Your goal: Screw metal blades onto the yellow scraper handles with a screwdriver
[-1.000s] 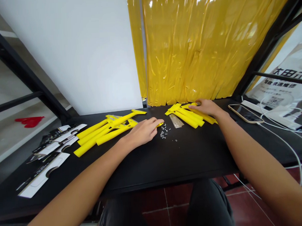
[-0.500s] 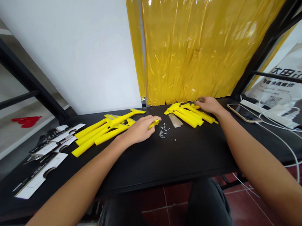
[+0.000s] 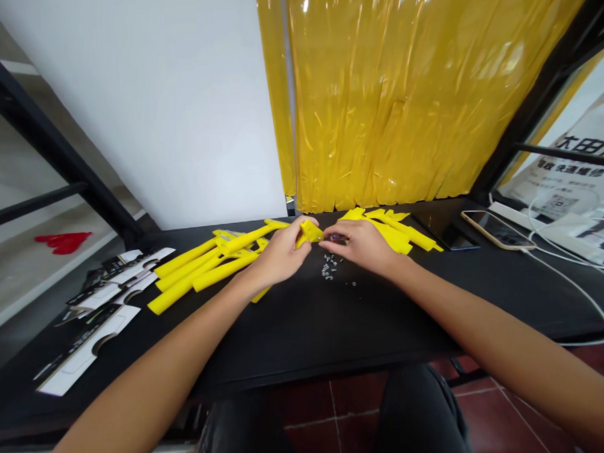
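Note:
My left hand (image 3: 284, 254) is closed around a yellow plastic part (image 3: 309, 233). Its broad, holed end shows beyond the fingers, and a bit of its shaft comes out below the palm. Facing it from the right, my right hand (image 3: 365, 245) pinches a small dark, slim object (image 3: 336, 238), mostly hidden by the fingers, its tip close to the yellow end. Whether the two touch I cannot tell. Just below, small metal screws and nuts (image 3: 328, 268) lie loose on the black table (image 3: 307, 340).
Several yellow handle-shaped parts (image 3: 183, 266) lie at left, and more yellow pieces (image 3: 400, 233) behind my right hand. White-and-black cards (image 3: 90, 352) are at far left. A dark phone (image 3: 445, 232), a second phone (image 3: 497, 230) and white cables (image 3: 579, 288) lie at right. Yellow plastic sheeting (image 3: 377, 116) hangs behind.
My right hand has come from the table's back right to the middle, beside my left hand, with the dark object. The left hand has raised and turned the yellow part.

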Tool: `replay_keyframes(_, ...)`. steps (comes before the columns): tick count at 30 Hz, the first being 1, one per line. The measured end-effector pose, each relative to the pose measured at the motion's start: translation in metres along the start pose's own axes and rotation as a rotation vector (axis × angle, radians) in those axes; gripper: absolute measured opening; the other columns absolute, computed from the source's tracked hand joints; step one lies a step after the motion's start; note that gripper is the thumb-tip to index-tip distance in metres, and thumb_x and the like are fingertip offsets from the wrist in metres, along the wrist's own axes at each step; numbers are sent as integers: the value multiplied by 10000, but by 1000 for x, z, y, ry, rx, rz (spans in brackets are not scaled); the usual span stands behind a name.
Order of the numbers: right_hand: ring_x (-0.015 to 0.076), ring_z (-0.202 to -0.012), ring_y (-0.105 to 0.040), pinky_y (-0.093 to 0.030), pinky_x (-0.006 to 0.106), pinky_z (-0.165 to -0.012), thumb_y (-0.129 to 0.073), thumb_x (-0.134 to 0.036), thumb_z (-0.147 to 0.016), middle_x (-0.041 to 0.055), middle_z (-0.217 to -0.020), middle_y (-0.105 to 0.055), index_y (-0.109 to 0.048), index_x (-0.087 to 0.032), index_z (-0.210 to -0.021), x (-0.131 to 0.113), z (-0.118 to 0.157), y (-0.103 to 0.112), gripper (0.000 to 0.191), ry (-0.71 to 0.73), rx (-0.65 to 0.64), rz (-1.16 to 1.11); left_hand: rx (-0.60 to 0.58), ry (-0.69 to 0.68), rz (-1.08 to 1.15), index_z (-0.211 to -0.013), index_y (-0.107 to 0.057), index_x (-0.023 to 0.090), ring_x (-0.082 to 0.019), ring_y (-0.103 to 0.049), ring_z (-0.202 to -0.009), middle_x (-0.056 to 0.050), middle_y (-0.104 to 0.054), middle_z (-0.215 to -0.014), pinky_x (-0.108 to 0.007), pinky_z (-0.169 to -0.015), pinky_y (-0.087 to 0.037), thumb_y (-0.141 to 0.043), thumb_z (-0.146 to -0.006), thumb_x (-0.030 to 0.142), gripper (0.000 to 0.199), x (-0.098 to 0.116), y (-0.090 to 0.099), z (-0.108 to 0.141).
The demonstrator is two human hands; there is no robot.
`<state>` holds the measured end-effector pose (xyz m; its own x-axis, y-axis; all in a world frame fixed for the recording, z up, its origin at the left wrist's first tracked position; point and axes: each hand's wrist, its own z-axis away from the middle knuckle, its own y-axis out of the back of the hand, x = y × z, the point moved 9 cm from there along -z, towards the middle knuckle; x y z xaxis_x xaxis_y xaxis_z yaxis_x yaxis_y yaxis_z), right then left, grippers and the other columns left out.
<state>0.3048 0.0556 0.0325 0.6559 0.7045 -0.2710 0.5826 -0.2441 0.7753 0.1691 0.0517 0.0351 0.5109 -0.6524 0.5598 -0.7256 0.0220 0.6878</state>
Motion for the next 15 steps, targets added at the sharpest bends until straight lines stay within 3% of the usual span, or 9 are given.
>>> replay_keyframes(8,200,-816,-699,-498,320,-754,-602,-371,-949,51,-929,-758,-743,-222,-996,5,3,-5,210,-52,44,11,20,89,299,-1222,-542,212,-152,-589,-732,-8,-618,-885,-291,-695,-472,-531,-874,155,354,-13,-9,-4)
replay_keyframes(15,187,-756,-681,-489,295,-719,-635,-251,-862,37,-853,-746,-703,-209,-915,2,1,-8,96,-106,62,-57,56,69,107,-1195,-599,209,-181,-612,-790,-24,-660,-933,-324,-760,-492,-542,-869,163,334,-5,-1,0)
